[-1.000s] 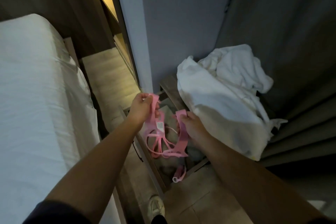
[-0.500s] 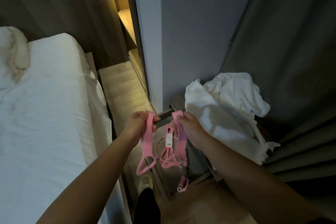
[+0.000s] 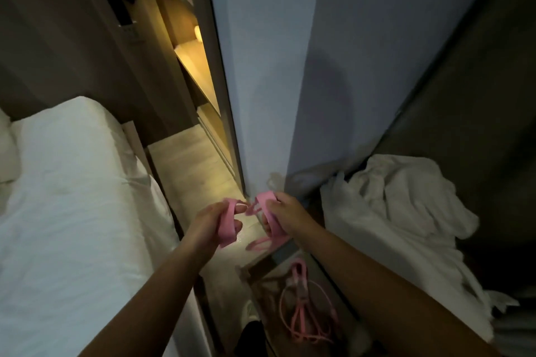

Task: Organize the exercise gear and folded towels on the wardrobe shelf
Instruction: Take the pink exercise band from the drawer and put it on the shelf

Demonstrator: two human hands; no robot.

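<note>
A pink resistance band set [image 3: 301, 313] with flat straps and thin cords hangs between my hands. My left hand [image 3: 211, 222] grips one flat pink strap [image 3: 226, 224]. My right hand [image 3: 285, 216] grips the other pink strap [image 3: 268, 211]. The cords and lower loops dangle below, in front of a low open compartment. A heap of white towels [image 3: 400, 220] lies crumpled on a low surface to the right. The lit wardrobe shelf [image 3: 193, 62] shows at upper centre, behind a grey panel edge.
A bed with white sheets [image 3: 72, 211] fills the left side. A narrow wooden floor strip [image 3: 188, 165] runs between bed and wardrobe. A grey wall panel [image 3: 275, 81] stands straight ahead. Dark curtains [image 3: 478, 95] hang on the right. A shoe [image 3: 249, 310] shows below.
My view has tilted upward, bringing the lit shelf into sight. Both hands have drawn closer together and gathered the pink straps; the cords hang lower.
</note>
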